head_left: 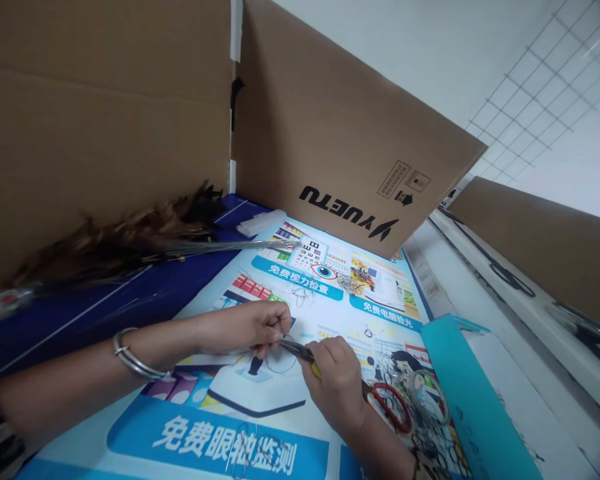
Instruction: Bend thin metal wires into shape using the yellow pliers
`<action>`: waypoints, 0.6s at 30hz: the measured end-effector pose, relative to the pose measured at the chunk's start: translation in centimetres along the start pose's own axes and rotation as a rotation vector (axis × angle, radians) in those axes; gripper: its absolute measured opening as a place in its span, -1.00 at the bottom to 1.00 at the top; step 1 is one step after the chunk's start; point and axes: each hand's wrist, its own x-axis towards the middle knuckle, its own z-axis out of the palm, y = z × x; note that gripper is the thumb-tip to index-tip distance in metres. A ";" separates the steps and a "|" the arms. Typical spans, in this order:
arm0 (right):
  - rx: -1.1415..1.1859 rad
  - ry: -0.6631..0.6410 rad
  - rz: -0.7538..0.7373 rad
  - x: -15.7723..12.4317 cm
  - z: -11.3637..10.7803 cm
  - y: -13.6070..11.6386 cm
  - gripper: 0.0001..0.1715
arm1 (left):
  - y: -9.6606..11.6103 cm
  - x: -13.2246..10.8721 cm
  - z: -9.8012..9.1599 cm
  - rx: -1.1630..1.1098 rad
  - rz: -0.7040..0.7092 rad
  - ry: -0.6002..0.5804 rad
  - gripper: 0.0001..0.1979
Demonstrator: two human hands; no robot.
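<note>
My left hand (260,325), a metal bangle (133,357) on its wrist, pinches a thin wire loop (280,363) just above the printed poster (260,427). My right hand (337,383) is closed on small yellow-handled pliers (300,352) whose tip meets the wire at my left fingers. Both hands hover over the middle of the poster.
A feather duster (115,243) lies across the blue surface at the left. Cardboard walls (330,133) stand behind. Red-handled scissors (393,407), a tape roll (430,400) and loose wire pieces (353,283) lie on the poster. A teal folder (475,407) rests at the right.
</note>
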 end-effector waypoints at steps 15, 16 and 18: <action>-0.037 0.121 0.085 -0.1 -0.1 0.3 -0.83 | -0.2 -1.1 4.9 -0.667 -0.117 0.268 -0.71; -0.038 0.120 0.088 -0.1 -0.1 0.3 -0.83 | -0.2 -1.1 5.1 -0.691 -0.119 0.296 -0.72; -0.039 0.119 0.090 -0.1 0.0 0.3 -0.83 | -0.2 -1.2 5.5 -0.714 -0.106 0.352 -0.74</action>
